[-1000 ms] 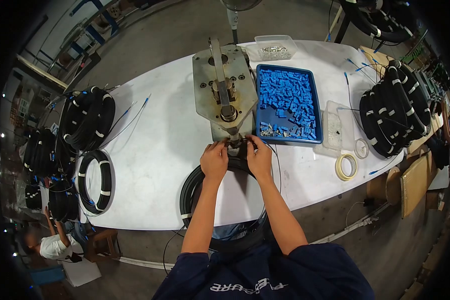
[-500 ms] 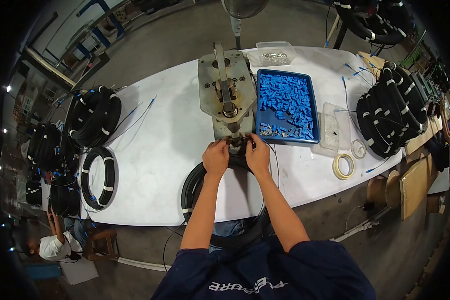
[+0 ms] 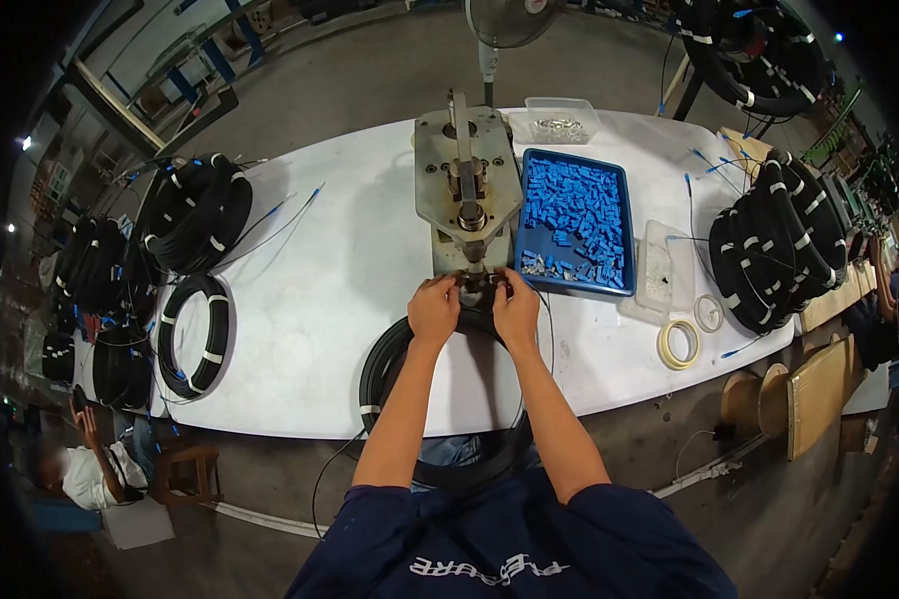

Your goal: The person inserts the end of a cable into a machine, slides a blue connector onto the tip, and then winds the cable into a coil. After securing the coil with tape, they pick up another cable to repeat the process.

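Note:
A metal bench press stands on the white table, its ram pointing down between my hands. My left hand is closed, fingertips pinched at the left of the press's lower tooling. On the other side my right hand pinches close to the same spot. What the fingertips hold is too small and hidden to make out. Below my hands, a coil of black cable lies partly on the table and hangs over its front edge, between my forearms. A thin cable curves down just right of my right hand.
A blue tray of small blue connectors is right of the press, with a clear box of small parts behind it. Tape rolls and bundled coils lie right. More coils sit left. Another person is at far left.
The camera view has shifted slightly, so the press and tray appear lower. Both my hands stay pinched at the press tooling. The far-left person's arm has moved.

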The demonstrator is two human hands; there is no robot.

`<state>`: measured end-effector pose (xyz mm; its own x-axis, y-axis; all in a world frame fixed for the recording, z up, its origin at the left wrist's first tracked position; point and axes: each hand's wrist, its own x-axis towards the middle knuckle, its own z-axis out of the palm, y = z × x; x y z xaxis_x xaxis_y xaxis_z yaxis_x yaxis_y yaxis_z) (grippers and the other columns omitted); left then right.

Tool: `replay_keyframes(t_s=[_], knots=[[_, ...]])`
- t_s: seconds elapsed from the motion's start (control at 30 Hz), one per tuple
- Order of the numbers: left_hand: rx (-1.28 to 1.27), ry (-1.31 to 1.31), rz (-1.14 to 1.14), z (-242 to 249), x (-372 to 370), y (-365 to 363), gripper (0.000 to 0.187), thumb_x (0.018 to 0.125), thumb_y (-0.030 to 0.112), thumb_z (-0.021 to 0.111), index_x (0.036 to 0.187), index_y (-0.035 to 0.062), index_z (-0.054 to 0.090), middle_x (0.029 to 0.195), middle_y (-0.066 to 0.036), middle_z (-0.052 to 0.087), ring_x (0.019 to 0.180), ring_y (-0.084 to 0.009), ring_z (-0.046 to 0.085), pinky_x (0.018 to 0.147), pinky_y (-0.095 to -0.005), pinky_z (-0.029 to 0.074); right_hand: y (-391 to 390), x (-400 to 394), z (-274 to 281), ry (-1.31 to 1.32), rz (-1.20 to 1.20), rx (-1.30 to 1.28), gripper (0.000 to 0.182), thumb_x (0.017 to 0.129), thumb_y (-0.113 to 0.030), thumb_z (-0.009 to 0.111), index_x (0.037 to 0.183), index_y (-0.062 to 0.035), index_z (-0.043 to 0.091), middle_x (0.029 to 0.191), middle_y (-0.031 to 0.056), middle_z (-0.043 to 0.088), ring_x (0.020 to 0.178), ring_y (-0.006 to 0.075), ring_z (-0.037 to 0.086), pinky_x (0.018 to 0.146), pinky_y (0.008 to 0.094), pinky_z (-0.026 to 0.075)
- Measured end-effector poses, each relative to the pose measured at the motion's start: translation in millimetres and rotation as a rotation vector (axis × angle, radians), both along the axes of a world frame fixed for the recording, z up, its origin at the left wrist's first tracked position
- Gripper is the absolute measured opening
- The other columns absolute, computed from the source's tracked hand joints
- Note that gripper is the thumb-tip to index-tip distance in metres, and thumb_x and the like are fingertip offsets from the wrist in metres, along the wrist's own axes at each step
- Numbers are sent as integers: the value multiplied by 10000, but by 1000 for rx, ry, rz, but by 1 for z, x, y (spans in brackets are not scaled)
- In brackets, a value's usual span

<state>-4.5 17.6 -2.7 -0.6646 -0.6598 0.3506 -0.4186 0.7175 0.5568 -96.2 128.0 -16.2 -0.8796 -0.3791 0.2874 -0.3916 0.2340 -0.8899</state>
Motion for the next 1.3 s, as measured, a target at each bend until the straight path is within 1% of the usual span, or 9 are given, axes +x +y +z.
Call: replay_keyframes(t_s=[0.17,0.37,0.47,0.57,0.63,0.77,0.83,1.03,1.3], knots=[[26,-1,2,1,0,-1,200,866,137,577,1006,118,720,930,-72,698,861,-306,641,720,-426,533,-2,-2,-2,13,6,-13,237,864,-11,574,1084,-17,664,907,187,695,799,318,676,727,372,519],[17,-28,-1,-2,-1,-3,203,864,131,575,1006,126,720,929,-74,696,850,-306,643,708,-425,535,2,-1,1,-63,22,8,233,872,-14,574,1087,-7,663,932,187,695,817,314,678,734,363,518],[75,-47,6,-2,-1,-2,211,888,180,587,1037,132,730,995,-90,706,901,-323,650,753,-420,530,2,-1,-1,-66,30,32,232,873,-15,573,1088,-3,661,943,188,695,823,314,678,735,363,517],[59,-37,25,-3,0,-2,210,889,181,587,1036,133,730,990,-88,707,895,-320,651,751,-420,530,1,-1,-2,-42,42,7,231,874,-16,573,1089,1,656,943,190,695,822,317,676,734,367,517],[20,-2,6,-2,-1,-1,199,861,132,578,996,102,721,928,-78,699,846,-306,644,702,-417,535,1,0,1,-37,41,-24,237,861,-10,579,1084,3,656,934,187,692,808,321,669,735,377,515],[-6,-23,2,-3,-1,-2,204,860,126,580,1005,100,721,928,-80,700,846,-308,644,703,-414,535,1,2,4,-17,33,26,256,839,1,587,1085,-1,659,936,168,692,820,310,649,745,384,508],[24,-43,4,-2,-1,-1,207,890,172,588,1039,123,723,968,-94,707,881,-316,649,738,-420,531,1,4,3,105,-1,48,278,819,13,588,1086,-9,663,954,151,693,833,303,620,772,395,494],[34,-45,0,0,0,-1,210,888,162,585,1041,122,723,967,-93,708,868,-310,648,731,-415,530,2,3,2,220,4,65,286,808,16,587,1084,-5,664,979,139,695,852,308,593,811,406,479],[12,-41,-3,-4,0,-2,204,881,158,598,1035,122,726,951,-96,708,861,-308,648,724,-413,530,2,4,3,111,0,49,286,812,-2,595,1089,-1,665,992,137,698,871,306,603,807,400,491]])
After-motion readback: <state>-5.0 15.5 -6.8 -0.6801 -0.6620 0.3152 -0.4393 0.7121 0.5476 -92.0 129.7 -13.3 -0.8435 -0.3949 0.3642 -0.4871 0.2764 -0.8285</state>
